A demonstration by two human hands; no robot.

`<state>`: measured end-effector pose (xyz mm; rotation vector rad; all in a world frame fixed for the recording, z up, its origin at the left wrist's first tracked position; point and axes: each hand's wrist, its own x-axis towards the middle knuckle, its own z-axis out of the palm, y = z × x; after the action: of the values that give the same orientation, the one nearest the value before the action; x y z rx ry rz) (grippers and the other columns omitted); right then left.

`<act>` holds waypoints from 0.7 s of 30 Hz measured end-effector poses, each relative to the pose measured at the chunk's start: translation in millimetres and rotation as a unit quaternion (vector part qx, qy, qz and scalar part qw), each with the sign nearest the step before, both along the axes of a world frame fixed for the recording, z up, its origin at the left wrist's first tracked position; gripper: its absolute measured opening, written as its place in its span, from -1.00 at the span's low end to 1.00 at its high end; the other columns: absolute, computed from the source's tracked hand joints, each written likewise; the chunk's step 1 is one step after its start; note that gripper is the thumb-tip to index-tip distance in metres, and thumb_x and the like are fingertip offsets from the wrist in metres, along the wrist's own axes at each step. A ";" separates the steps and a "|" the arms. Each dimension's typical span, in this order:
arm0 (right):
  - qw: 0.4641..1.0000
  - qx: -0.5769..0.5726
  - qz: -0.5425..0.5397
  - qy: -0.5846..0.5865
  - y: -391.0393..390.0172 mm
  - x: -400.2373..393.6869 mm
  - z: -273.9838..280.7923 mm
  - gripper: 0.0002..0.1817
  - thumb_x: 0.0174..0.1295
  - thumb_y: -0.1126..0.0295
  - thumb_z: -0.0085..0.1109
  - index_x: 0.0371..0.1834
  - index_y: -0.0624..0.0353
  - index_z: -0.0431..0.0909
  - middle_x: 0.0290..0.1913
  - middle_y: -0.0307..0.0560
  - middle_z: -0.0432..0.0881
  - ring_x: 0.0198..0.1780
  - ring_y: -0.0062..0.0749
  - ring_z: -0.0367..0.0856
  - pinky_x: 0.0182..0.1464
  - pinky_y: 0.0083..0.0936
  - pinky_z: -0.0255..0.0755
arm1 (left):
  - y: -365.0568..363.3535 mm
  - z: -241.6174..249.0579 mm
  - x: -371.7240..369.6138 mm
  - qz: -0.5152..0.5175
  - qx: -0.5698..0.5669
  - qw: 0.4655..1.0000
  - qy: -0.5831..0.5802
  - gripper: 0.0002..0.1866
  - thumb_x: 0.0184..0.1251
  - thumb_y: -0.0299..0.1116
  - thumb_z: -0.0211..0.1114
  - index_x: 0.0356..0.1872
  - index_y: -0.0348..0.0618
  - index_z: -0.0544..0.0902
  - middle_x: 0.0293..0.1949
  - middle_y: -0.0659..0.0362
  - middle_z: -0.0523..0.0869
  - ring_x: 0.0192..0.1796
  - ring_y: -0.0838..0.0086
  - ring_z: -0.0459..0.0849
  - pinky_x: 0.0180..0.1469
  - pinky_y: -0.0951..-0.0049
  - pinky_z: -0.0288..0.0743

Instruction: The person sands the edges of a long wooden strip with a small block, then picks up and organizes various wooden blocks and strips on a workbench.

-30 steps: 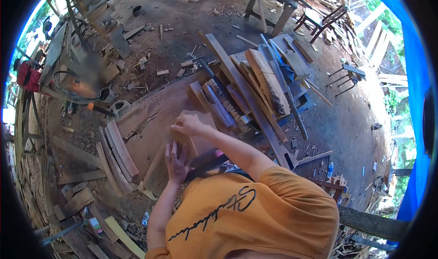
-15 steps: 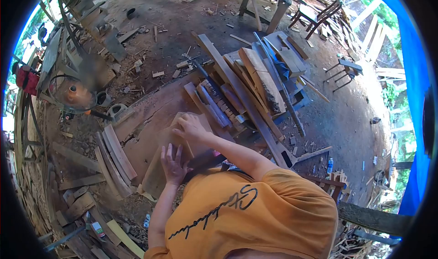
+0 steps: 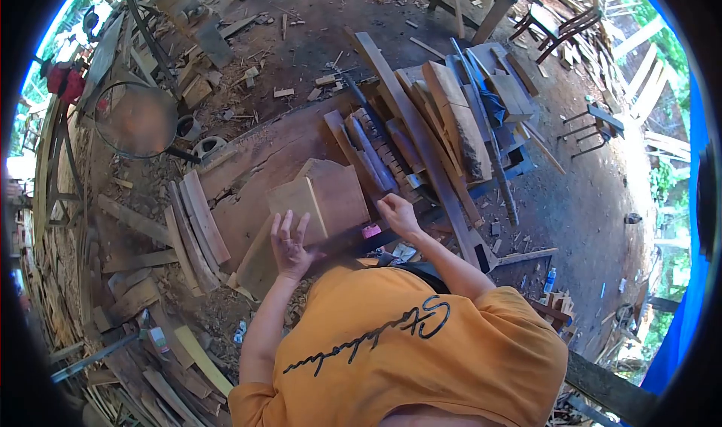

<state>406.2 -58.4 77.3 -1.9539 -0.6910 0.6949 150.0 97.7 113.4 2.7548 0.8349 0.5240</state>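
Carefully now: your two hands rest flat and open, gripping nothing.
Your left hand [image 3: 289,240] presses the near board [image 3: 301,205], your right hand [image 3: 396,213] sits beside the pink tool [image 3: 371,231]; beyond, the leaning plank pile [image 3: 432,130] looks loose, and I judge a nudge could slide it onto your fingers.

Blurred round thing [image 3: 139,119] (fan?), unclear obj.
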 end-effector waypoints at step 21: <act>0.961 -0.068 0.165 0.212 24.2 -1.6 -15.0 -0.29 0.37 -0.24 0.05 0.08 0.31 0.54 -0.11 -0.06 0.62 -0.14 -0.40 0.58 -0.11 -0.43 0.51 | -1.6 -1.2 -1.2 0.001 -0.012 1.000 0.005 -0.02 -0.18 -0.14 0.66 0.41 0.26 0.38 0.40 0.06 0.25 0.49 -0.07 0.11 0.51 -0.08 0.13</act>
<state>404.6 -34.2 62.3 -1.7382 -0.7184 1.3518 148.8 96.1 112.2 2.7366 0.8407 0.4972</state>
